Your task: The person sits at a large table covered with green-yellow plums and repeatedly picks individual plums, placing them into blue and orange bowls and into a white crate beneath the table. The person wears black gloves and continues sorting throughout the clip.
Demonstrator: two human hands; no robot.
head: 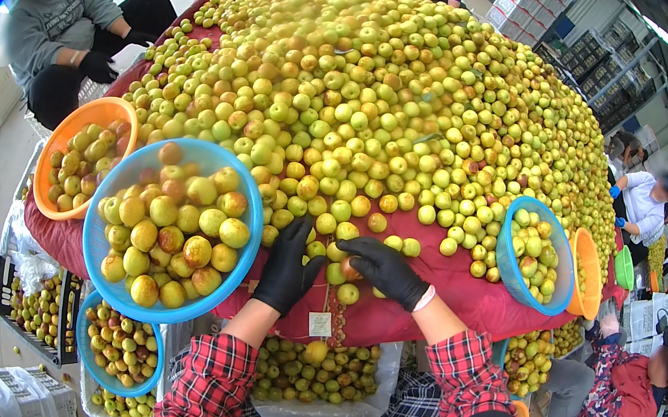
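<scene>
A large heap of yellow-green jujubes (348, 113), many with brown-red patches, covers a table draped in red quilted cloth (425, 293). At the heap's near edge, my left hand (289, 270) in a black glove rests with thumb and fingers spread beside a few jujubes. Facing it, my right hand (386, 271), also gloved in black, curls its fingers over a reddish jujube (351, 269); whether it grips the fruit is hidden. Between both hands lie several loose jujubes. Left of my left hand stands a blue plastic colander (254, 242) filled with jujubes.
An orange basket (45, 172) sits at far left; a blue basket (566, 269) and an orange one (591, 299) are at right. Below the table edge are a lined crate (389, 378) of jujubes and another blue basket (81, 332). Several people sit around the table.
</scene>
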